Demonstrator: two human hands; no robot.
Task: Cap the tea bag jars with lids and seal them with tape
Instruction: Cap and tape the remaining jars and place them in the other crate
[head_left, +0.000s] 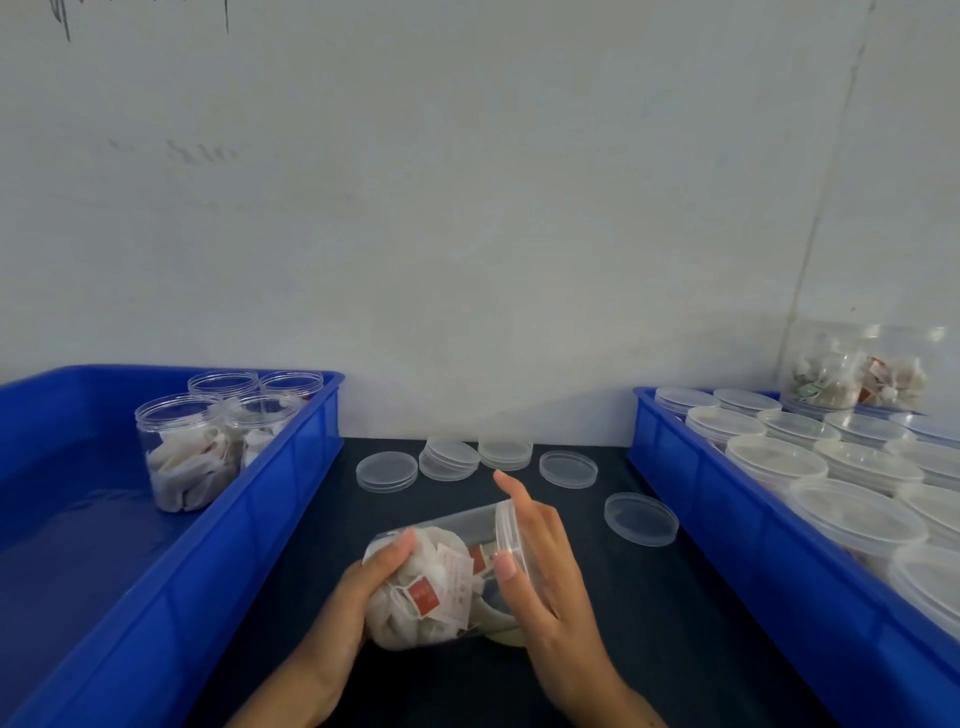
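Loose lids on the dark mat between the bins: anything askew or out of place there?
Mostly tidy. One short stack of lids has slipped, its top lids tilted off-centre. The single lid nearest the right bin lies apart from the row. Nothing looks spilled or cracked.

Jar (441, 577) is lying on its side at the near middle of the table (613, 613), lid end pointing right. Left hand (358, 597) is sitting at its base, right hand (540, 561) at its lid (508, 530). Loose lids (452, 460) are lying behind it, toward the wall (467, 234). Left bin (249, 519) is holding uncapped jars (182, 452) at its far end. Right bin (727, 525) is holding capped jars (774, 460) in rows, with more jars (852, 374) stacked on top at the back.
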